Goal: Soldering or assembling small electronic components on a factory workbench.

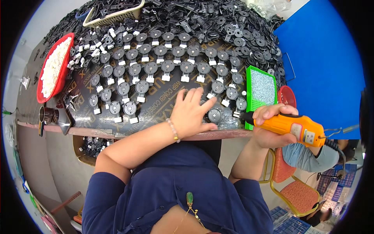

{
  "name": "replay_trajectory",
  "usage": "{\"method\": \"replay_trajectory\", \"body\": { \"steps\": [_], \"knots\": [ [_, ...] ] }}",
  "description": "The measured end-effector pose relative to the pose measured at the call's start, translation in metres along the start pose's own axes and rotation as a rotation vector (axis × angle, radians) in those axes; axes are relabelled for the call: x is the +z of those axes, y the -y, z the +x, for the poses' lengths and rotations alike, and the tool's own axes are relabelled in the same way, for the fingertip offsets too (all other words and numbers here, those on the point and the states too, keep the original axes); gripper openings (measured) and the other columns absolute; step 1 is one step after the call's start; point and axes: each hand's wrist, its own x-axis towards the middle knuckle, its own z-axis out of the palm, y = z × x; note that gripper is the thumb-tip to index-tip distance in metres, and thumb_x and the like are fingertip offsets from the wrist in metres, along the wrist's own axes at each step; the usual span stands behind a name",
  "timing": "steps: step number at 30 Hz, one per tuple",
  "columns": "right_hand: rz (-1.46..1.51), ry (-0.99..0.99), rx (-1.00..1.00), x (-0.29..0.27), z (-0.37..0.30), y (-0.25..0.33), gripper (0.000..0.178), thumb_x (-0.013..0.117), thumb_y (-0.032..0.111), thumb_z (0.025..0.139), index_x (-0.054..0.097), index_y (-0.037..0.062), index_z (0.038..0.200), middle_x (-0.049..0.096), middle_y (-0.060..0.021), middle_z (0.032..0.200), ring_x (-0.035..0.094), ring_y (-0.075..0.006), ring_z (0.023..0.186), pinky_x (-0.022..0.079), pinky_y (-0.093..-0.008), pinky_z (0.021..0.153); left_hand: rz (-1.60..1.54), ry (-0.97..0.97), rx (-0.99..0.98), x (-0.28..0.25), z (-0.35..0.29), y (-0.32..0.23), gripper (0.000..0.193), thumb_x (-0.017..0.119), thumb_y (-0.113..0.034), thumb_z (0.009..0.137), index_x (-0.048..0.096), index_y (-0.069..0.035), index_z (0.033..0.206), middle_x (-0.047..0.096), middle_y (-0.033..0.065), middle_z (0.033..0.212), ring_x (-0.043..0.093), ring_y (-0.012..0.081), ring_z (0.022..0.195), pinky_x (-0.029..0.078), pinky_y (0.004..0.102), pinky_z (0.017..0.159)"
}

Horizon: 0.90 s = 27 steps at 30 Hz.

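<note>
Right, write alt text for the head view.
A person's right hand grips an orange electric screwdriver across the near end of a green tray; the left hand spreads beside rows of black wheel parts with white blocks on a dark table.

A broad blue surface (323, 66) spreads along the right, with crumpled clear plastic (269, 6) near its far corner. Nearer, a gold-framed, red-padded chair (299, 195) stands beside a co-worker in pale blue-grey clothing (309, 160), while blue-and-white patterned items (292, 225) lie at lower right.
</note>
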Motion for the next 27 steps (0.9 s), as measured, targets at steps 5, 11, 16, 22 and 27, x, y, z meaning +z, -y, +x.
{"method": "replay_trajectory", "body": {
  "steps": [5, 11, 16, 22, 27],
  "knots": [
    [-0.078, -0.097, 0.029, -0.014, -0.013, 0.016, 0.075, 0.053, 0.075, 0.083, 0.052, 0.0073, 0.115, 0.058, -0.0092, 0.079, 0.053, -0.0160, 0.053, 0.042, -0.0290, 0.047, 0.012, 0.073, 0.070, 0.018, -0.004, 0.000, 0.039, 0.071, -0.037, 0.080, 0.061, -0.023, 0.114, 0.054, 0.0137, 0.116, 0.053, 0.0281, 0.102, 0.041, 0.0398, 0.080],
    [-0.034, -0.062, 0.046, -0.025, -0.013, 0.013, 0.074, 0.054, 0.074, 0.084, 0.052, 0.0083, 0.117, 0.059, -0.0091, 0.081, 0.054, -0.0164, 0.055, 0.043, -0.0300, 0.051, 0.064, 0.030, 0.098, 0.014, -0.013, 0.014, 0.023, 0.067, -0.026, 0.083, 0.063, -0.022, 0.105, 0.055, 0.0085, 0.102, 0.054, 0.0246, 0.093, 0.043, 0.0364, 0.075],
    [-0.057, -0.060, 0.031, -0.028, -0.008, 0.009, 0.074, 0.054, 0.074, 0.084, 0.051, 0.0084, 0.117, 0.059, -0.0096, 0.082, 0.055, -0.0175, 0.057, 0.045, -0.0318, 0.054, 0.018, -0.017, 0.103, -0.024, 0.000, -0.005, 0.036, 0.067, -0.025, 0.081, 0.061, -0.019, 0.116, 0.056, 0.0081, 0.097, 0.056, 0.0238, 0.086, 0.044, 0.0361, 0.073],
    [-0.099, -0.058, -0.030, -0.029, 0.003, 0.011, 0.073, 0.051, 0.074, 0.086, 0.050, 0.0073, 0.116, 0.059, -0.0101, 0.082, 0.055, -0.0179, 0.057, 0.047, -0.0331, 0.054, 0.276, 0.349, 0.210, -0.006, 0.028, -0.043, 0.047, 0.052, -0.023, 0.091, 0.050, -0.019, 0.137, 0.062, 0.0072, 0.093, 0.061, 0.0215, 0.081, 0.042, 0.0359, 0.072],
    [-0.121, -0.118, -0.018, -0.037, -0.005, 0.017, 0.072, 0.053, 0.072, 0.086, 0.051, 0.0072, 0.116, 0.059, -0.0096, 0.080, 0.055, -0.0175, 0.057, 0.047, -0.0326, 0.054, 0.353, 0.355, 0.231, 0.017, 0.025, -0.041, 0.038, 0.052, -0.022, 0.090, 0.053, -0.019, 0.129, 0.061, 0.0091, 0.091, 0.061, 0.0229, 0.083, 0.041, 0.0369, 0.071]
  ]
}}
